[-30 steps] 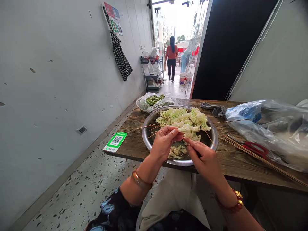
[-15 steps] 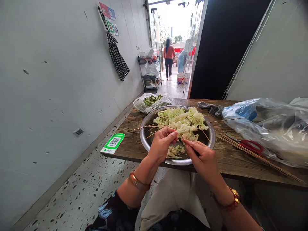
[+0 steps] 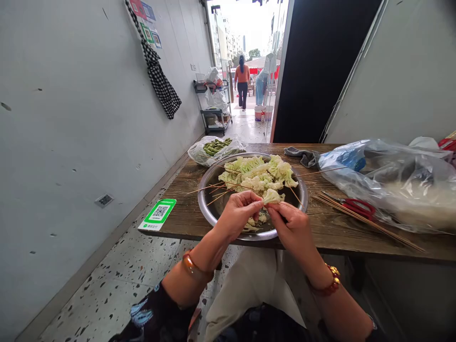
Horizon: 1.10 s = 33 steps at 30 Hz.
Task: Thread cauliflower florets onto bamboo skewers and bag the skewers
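A pale cauliflower floret (image 3: 272,196) is held over the near part of a metal bowl (image 3: 263,236). My left hand (image 3: 240,213) pinches it from the left with thumb and forefinger. From the right, my right hand (image 3: 291,222) has its closed fingertips against the floret's base; whether a skewer is also between them I cannot tell. Behind the hands, cauliflower pieces (image 3: 251,168) are piled in the bowl. Thin wooden skewers stick out past its rim on both sides. Small cauliflower bits lie under my hands, partly hidden.
To the right lie a bundle of skewers (image 3: 388,228), red-handled scissors (image 3: 359,208) and a large clear plastic bag (image 3: 402,185). A grey cloth (image 3: 308,158) and bagged green pods (image 3: 216,146) sit behind the bowl. A QR card (image 3: 158,213) is at the table's left corner.
My hands have come closer together, and the floret's head now stands above both sets of fingertips. The view has shifted slightly. The person in the doorway has walked farther off.
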Tool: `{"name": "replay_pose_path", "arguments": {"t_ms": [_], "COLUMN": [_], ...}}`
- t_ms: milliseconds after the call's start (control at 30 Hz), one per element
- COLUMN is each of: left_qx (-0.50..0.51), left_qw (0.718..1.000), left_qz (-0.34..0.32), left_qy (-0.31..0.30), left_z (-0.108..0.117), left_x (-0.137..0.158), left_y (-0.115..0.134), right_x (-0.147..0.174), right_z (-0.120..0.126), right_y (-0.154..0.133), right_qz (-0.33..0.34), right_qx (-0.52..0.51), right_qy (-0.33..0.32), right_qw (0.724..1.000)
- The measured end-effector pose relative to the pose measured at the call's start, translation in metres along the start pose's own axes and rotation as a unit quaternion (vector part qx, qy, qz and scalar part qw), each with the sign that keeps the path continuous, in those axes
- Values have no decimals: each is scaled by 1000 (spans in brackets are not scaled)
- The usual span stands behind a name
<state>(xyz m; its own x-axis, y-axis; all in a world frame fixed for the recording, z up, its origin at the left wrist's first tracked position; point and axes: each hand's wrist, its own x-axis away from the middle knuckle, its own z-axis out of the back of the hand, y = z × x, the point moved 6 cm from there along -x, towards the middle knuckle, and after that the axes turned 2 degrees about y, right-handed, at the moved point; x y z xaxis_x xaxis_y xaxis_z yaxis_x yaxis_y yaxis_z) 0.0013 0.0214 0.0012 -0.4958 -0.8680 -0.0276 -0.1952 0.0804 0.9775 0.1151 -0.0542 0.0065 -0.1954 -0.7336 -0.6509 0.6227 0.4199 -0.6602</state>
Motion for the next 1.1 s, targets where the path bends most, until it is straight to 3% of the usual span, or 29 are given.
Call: {"name": "replay_pose_path", "arguments": {"t_ms": [167,400,700,933,1100], "left_qx": [-46,-86,53,92,-11], "left_qw": [999,995,992,992,999], "left_qz": [-22,-43,-53,-22,-37], "left_qy": [1,17,101,84,32], "left_z": [-4,-5,14,11,2], "left_x": [-2,1,-3,-3,-3], "left_y": [2,8,2,2,2], "right_x": [-5,-1,6,9,8], "right_z": [1,-4,-4,-11,-10], "right_y": [5,4,0,-1,2], "right_qz": [-28,-31,-32,-26,-28], "right_qx": [-17,-34,-14,5,-5], "right_qy": [6,-33,-55,-34,0], "right_qw": [999,998,998,999,1000]}}
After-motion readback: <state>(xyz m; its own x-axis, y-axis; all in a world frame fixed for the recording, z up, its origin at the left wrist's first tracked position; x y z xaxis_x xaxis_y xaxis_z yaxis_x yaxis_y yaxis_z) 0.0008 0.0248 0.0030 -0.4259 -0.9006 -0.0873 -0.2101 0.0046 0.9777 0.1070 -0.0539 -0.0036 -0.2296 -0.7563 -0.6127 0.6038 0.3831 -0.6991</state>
